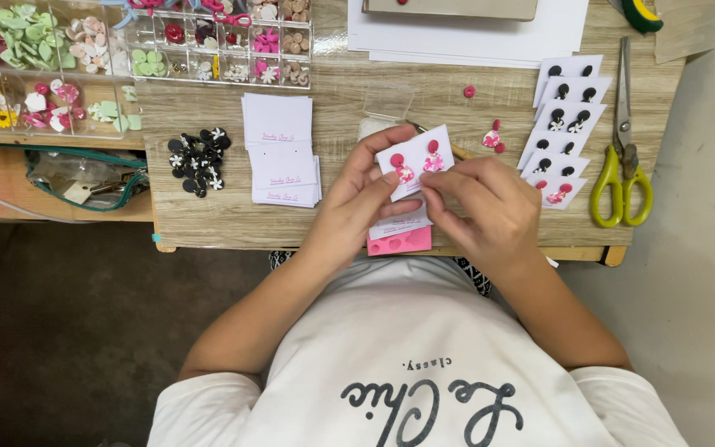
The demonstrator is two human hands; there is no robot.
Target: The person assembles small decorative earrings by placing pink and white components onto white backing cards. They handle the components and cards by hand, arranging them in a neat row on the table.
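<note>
While both hands pinch it, a white card (414, 161) with pink earrings (418, 162) sits above the table (233, 217) edge.
Left hand (357, 203) is closed on the card's lower left corner; right hand (482, 203) grips its lower edge. Blank cards (281, 149) lie at 9 o'clock, finished cards (563, 132) at 3 o'clock, scissors (622, 157) beyond. Doing this well probably means steadying the card flat and pressing gently, so nothing bends.

I see a small white display card (414, 161) bearing two pink earrings, pinched between my left hand (356, 199) and right hand (490, 207). A stack of blank white cards (279, 149) with faint pink print lies left of it on the table (225, 207). To the right, a fanned row of filled white cards (563, 132).
</note>
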